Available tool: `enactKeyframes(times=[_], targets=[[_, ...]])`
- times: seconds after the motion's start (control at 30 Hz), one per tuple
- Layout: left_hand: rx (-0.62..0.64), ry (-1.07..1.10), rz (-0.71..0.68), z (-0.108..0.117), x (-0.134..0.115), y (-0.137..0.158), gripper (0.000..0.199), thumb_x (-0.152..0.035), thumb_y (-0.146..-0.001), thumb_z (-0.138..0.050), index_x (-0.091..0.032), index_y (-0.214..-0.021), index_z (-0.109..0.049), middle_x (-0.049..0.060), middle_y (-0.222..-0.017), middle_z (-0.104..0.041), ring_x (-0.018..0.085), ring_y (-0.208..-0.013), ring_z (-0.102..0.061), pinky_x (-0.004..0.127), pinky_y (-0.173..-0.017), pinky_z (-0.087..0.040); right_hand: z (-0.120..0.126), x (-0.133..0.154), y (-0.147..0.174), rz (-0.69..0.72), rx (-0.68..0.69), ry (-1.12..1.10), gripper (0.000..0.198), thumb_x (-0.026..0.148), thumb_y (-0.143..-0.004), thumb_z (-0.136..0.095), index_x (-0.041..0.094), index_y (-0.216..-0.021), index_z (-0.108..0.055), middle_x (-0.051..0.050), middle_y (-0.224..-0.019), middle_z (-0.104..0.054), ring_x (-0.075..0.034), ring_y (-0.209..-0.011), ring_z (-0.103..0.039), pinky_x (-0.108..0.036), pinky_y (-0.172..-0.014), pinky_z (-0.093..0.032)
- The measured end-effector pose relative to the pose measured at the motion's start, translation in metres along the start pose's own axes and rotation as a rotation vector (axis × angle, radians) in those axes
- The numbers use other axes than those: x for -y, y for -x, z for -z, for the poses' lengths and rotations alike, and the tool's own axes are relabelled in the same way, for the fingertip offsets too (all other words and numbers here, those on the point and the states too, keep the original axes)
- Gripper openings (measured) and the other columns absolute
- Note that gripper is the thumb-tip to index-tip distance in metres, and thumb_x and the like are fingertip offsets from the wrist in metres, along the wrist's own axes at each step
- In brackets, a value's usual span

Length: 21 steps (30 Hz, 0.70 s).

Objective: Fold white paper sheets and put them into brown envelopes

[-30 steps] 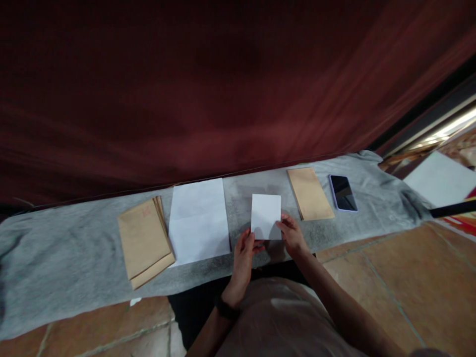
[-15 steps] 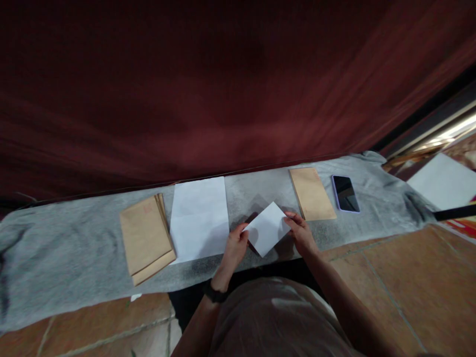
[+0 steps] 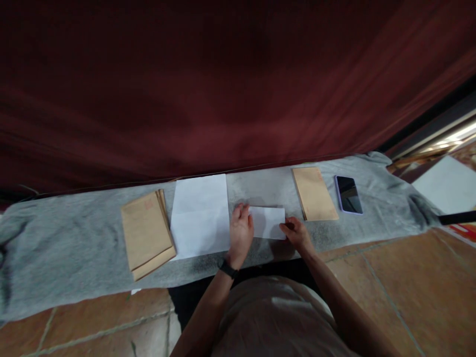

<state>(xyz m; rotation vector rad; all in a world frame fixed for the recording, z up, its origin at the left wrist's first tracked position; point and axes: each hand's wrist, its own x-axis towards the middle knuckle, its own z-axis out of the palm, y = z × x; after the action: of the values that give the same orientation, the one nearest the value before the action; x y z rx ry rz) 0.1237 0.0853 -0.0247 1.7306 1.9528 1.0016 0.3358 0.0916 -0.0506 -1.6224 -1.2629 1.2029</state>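
A small folded sheet of white paper [image 3: 268,224] lies low over the grey cloth in front of me, its long side running left to right. My right hand [image 3: 296,235] pinches its right end between thumb and fingers. At the other end, my left hand [image 3: 241,230] is held upright against the paper's left edge, fingers stretched out and loosely together, not wrapped round it. A black band circles the left wrist. Just left of that hand, a larger white sheet [image 3: 201,218] with a faint crosswise crease lies flat.
Brown envelopes [image 3: 147,233] are stacked at the left, slightly fanned. Another brown envelope pile [image 3: 315,194] lies to the right, beside a phone [image 3: 348,194] in a purple case. Grey cloth [image 3: 74,238] covers the narrow surface; a dark red curtain [image 3: 223,99] hangs behind.
The folded paper has turned from a slanted position to nearly level and now looks narrower. My left hand has gone from pinching its corner to resting upright along its left edge.
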Motion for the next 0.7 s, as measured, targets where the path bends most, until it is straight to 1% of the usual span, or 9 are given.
enactKeyframes(times=[0.1, 0.2, 0.3, 0.4, 0.5, 0.57, 0.6, 0.63, 0.7], targets=[[0.101, -0.165, -0.122, -0.006, -0.010, 0.016, 0.044, -0.021, -0.100, -0.046, -0.015, -0.143, -0.054, 0.016, -0.157, -0.047, 0.031, -0.148, -0.041, 0.053, -0.120, -0.038, 0.001, 0.001, -0.003, 0.013, 0.025, 0.022, 0.027, 0.048, -0.072, -0.071, 0.022, -0.077, -0.063, 0.001, -0.061, -0.063, -0.018, -0.055, -0.055, -0.029, -0.053, -0.041], [0.222, -0.250, -0.230, -0.015, -0.019, 0.033, 0.054, -0.033, -0.103, -0.047, -0.013, -0.152, -0.043, 0.016, -0.164, -0.037, 0.032, -0.154, -0.029, 0.055, -0.124, -0.031, 0.003, 0.002, -0.007, 0.031, 0.069, 0.050, 0.028, 0.049, -0.073, -0.068, 0.023, -0.075, -0.062, 0.002, -0.060, -0.062, -0.017, -0.052, -0.054, -0.029, -0.050, -0.040], [0.258, -0.297, -0.247, -0.023, -0.023, 0.042, 0.060, -0.042, -0.104, -0.045, -0.011, -0.155, -0.039, 0.018, -0.165, -0.034, 0.032, -0.155, -0.025, 0.055, -0.125, -0.028, 0.007, 0.004, -0.008, 0.059, 0.100, 0.104, 0.027, 0.049, -0.074, -0.067, 0.022, -0.073, -0.061, 0.002, -0.058, -0.060, -0.017, -0.052, -0.053, -0.029, -0.051, -0.040], [0.254, -0.304, -0.235, -0.026, -0.021, 0.045, 0.062, -0.045, -0.104, -0.045, -0.011, -0.155, -0.039, 0.019, -0.165, -0.032, 0.033, -0.156, -0.024, 0.056, -0.125, -0.027, 0.010, 0.006, -0.005, 0.086, 0.094, 0.175, 0.024, 0.045, -0.076, -0.069, 0.022, -0.074, -0.062, 0.001, -0.063, -0.062, -0.018, -0.059, -0.057, -0.030, -0.058, -0.044], [0.250, -0.296, -0.230, -0.028, -0.018, 0.046, 0.062, -0.045, -0.104, -0.046, -0.013, -0.156, -0.038, 0.017, -0.165, -0.032, 0.032, -0.156, -0.023, 0.056, -0.125, -0.026, 0.007, 0.010, 0.002, 0.165, 0.006, 0.397, 0.021, 0.040, -0.084, -0.064, 0.021, -0.093, -0.067, -0.006, -0.081, -0.069, -0.023, -0.074, -0.063, -0.036, -0.072, -0.049], [0.249, -0.298, -0.228, -0.030, -0.017, 0.046, 0.063, -0.045, -0.103, -0.046, -0.013, -0.157, -0.037, 0.018, -0.165, -0.032, 0.032, -0.156, -0.022, 0.055, -0.126, -0.024, 0.000, 0.014, 0.007, 0.283, -0.068, 0.591, 0.030, 0.038, -0.093, -0.054, 0.019, -0.112, -0.067, -0.013, -0.099, -0.071, -0.029, -0.090, -0.065, -0.043, -0.084, -0.051], [0.252, -0.304, -0.229, -0.030, -0.017, 0.046, 0.064, -0.044, -0.103, -0.046, -0.012, -0.157, -0.036, 0.018, -0.165, -0.031, 0.032, -0.156, -0.021, 0.055, -0.126, -0.024, -0.005, 0.016, 0.009, 0.359, -0.076, 0.655, 0.035, 0.037, -0.096, -0.049, 0.017, -0.120, -0.066, -0.017, -0.109, -0.070, -0.031, -0.100, -0.065, -0.046, -0.091, -0.050], [0.261, -0.315, -0.231, -0.031, -0.017, 0.046, 0.064, -0.042, -0.103, -0.046, -0.011, -0.158, -0.035, 0.019, -0.166, -0.030, 0.032, -0.156, -0.020, 0.055, -0.126, -0.023, -0.010, 0.018, 0.011, 0.435, -0.053, 0.682, 0.040, 0.035, -0.099, -0.044, 0.016, -0.127, -0.064, -0.019, -0.119, -0.068, -0.033, -0.111, -0.063, -0.049, -0.098, -0.048], [0.288, -0.344, -0.239, -0.031, -0.016, 0.046, 0.062, -0.034, -0.103, -0.044, -0.010, -0.159, -0.031, 0.018, -0.166, -0.030, 0.030, -0.157, -0.019, 0.054, -0.127, -0.023, -0.021, 0.020, 0.013, 0.567, 0.048, 0.696, 0.046, 0.034, -0.102, -0.037, 0.016, -0.139, -0.059, -0.019, -0.138, -0.062, -0.032, -0.129, -0.055, -0.050, -0.110, -0.042]])
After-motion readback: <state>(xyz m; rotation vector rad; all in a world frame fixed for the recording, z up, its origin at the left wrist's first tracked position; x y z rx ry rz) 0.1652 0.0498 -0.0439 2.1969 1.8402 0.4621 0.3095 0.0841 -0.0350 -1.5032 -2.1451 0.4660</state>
